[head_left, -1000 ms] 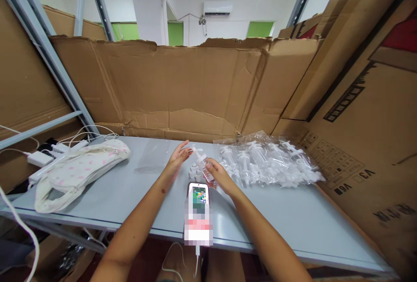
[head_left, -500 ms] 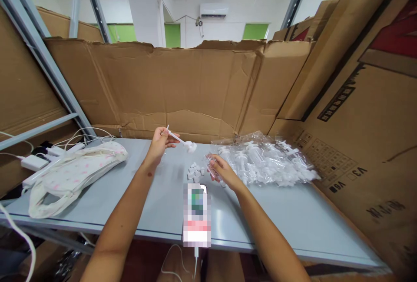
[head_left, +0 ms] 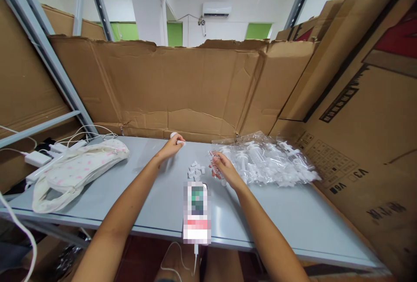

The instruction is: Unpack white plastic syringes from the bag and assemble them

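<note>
My left hand (head_left: 170, 148) is closed around a white plastic piece (head_left: 173, 135), which looked like a thin rod with a wider end a moment earlier. Its ends stick out past my fingers; the middle is hidden in my grip. To the right, my right hand (head_left: 225, 170) pinches the near-left edge of a clear plastic bag (head_left: 273, 160). Inside the bag lie several white plastic parts, some with ribbed shafts. Between my hands a small pile of flat white pieces (head_left: 195, 170) rests on the grey tabletop (head_left: 156, 204).
A phone (head_left: 197, 212) with a blurred screen lies at the front edge, its white cable hanging down. At left are a white floral cloth bag (head_left: 81, 171) and a power strip (head_left: 55, 160) with chargers. Cardboard walls (head_left: 182, 86) close off the back and right side.
My left hand has moved slightly right and turned over, so the white plastic piece now points differently and is mostly covered. My right hand stays at the bag's edge.
</note>
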Motion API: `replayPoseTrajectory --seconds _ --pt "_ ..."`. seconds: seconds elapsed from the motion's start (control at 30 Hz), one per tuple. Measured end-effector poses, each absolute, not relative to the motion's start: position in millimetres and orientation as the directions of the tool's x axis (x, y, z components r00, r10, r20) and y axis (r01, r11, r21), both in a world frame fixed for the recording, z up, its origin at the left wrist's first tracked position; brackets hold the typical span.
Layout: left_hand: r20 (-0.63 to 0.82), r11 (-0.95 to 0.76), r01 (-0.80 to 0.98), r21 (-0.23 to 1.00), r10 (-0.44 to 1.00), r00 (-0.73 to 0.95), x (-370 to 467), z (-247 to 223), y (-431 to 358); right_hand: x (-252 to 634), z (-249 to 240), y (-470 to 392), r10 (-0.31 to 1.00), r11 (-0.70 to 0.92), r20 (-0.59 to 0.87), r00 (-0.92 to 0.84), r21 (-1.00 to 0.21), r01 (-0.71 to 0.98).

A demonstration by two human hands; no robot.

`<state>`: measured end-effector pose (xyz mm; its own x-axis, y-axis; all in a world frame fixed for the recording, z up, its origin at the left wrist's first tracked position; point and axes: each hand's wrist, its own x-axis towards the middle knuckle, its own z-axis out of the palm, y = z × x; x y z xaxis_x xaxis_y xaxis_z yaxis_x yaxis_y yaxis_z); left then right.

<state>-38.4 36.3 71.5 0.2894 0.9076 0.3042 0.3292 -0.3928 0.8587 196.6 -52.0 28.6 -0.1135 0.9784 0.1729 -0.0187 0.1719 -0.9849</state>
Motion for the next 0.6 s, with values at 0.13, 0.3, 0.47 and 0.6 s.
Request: replayPoseTrajectory --seconds 0.13,0.3,0.47,0.6 --pt "0.249 -0.390 0.404 0.827 0.900 0.358 -39.0 57.1 51.5 195.9 26.9 -50.6 0.978 0.181 0.180 -0.107 -0.983 -0.003" --pt "0.201 -0.349 0.442 0.826 0.916 0.348 -39.5 35.9 68.2 196.3 25.6 -50.1 0.980 0.166 0.166 -0.112 -0.986 -0.005" --pt "0.209 -0.332 0.451 0.829 0.931 0.301 -40.4 19.4 76.3 196.1 27.6 -51.3 0.982 0.153 0.154 -0.108 -0.988 -0.020" --pt "0.183 -0.298 0.460 0.836 0.943 0.278 -40.1 14.9 77.9 196.0 32.2 -53.3 0.983 0.147 0.150 -0.106 -0.988 -0.042"
